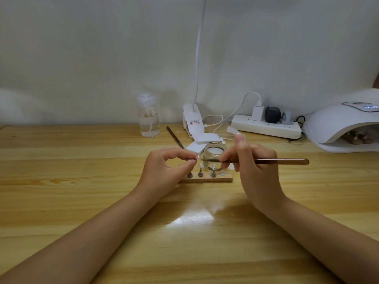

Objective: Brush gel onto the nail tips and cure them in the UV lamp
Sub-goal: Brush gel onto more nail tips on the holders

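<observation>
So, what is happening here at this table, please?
A person is painting nail tips. The left hand pinches one small nail tip, and the right hand holds a thin brush with its point at that tip. More tips stand on a wooden holder in front of a small glass jar. The UV lamp sits at the right, with something inside it.
</observation>
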Demonstrator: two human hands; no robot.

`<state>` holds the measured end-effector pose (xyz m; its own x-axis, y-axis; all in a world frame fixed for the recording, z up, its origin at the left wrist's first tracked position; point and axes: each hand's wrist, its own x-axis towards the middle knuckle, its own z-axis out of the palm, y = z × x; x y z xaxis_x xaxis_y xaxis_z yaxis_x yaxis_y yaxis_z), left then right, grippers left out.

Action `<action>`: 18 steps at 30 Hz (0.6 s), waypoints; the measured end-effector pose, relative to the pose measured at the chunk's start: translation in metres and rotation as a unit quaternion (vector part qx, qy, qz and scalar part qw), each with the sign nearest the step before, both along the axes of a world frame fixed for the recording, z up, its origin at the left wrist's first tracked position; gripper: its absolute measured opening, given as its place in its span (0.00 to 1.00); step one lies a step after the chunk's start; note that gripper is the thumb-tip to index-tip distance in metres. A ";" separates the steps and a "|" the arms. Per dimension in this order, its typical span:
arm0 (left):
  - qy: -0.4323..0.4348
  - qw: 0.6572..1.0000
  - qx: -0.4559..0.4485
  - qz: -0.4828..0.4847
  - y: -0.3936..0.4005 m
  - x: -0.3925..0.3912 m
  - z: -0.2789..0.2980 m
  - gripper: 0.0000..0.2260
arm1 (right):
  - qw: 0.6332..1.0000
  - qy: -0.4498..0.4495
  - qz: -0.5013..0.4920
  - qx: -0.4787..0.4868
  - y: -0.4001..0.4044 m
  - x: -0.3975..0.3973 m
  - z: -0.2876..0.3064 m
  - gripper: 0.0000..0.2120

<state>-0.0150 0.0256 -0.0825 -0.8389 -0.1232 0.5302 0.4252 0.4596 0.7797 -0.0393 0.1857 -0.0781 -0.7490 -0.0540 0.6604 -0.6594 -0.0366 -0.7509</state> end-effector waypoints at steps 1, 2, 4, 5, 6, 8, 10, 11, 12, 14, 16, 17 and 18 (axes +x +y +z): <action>-0.001 1.000 0.000 0.000 0.000 0.000 0.000 0.12 | 1.000 0.008 -0.003 0.004 0.000 0.000 0.000 0.18; -0.001 1.000 -0.002 -0.001 0.000 0.000 0.000 0.12 | 1.000 0.013 -0.005 0.011 0.000 0.000 0.001 0.17; 0.000 1.000 -0.002 -0.005 0.000 0.001 0.000 0.12 | 0.999 0.015 -0.001 0.031 -0.001 0.000 0.000 0.16; 0.000 1.000 -0.001 -0.006 0.000 0.001 0.000 0.12 | 0.999 0.016 0.003 0.041 -0.002 0.000 0.000 0.16; 0.000 1.000 0.000 -0.006 0.000 0.001 0.000 0.12 | 0.999 0.014 0.007 0.044 -0.002 0.000 -0.001 0.16; 0.001 1.000 -0.003 -0.005 0.000 0.000 0.000 0.12 | 0.999 0.001 0.013 0.032 -0.001 0.002 -0.001 0.17; 0.004 1.000 -0.008 -0.002 -0.001 0.000 -0.001 0.12 | 0.999 -0.016 0.019 0.021 -0.001 0.003 -0.001 0.19; 0.005 1.000 -0.009 -0.001 -0.001 -0.001 -0.001 0.12 | 0.999 -0.022 0.021 0.016 -0.001 0.004 -0.001 0.20; 0.007 1.000 -0.007 0.000 -0.002 -0.001 -0.002 0.13 | 0.999 -0.025 0.021 0.009 -0.001 0.004 -0.001 0.21; 0.008 1.000 0.000 0.001 -0.002 -0.003 -0.003 0.14 | 1.000 -0.024 0.015 -0.009 -0.001 0.004 0.000 0.21; 0.008 1.000 0.003 0.001 -0.002 -0.004 -0.004 0.14 | 1.000 -0.017 0.009 -0.013 -0.002 0.003 0.001 0.19; 0.009 1.000 0.003 0.002 -0.002 -0.004 -0.005 0.14 | 1.000 -0.014 0.008 -0.008 -0.002 0.003 0.002 0.17; 0.010 1.000 0.002 0.002 -0.002 -0.004 -0.005 0.13 | 1.000 -0.014 0.010 -0.003 -0.003 0.003 0.002 0.17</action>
<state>-0.0190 0.0231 -0.0873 -0.8280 -0.1287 0.5458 0.4388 0.4574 0.7735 -0.0361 0.1830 -0.0765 -0.7663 -0.0655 0.6392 -0.6368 -0.0554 -0.7690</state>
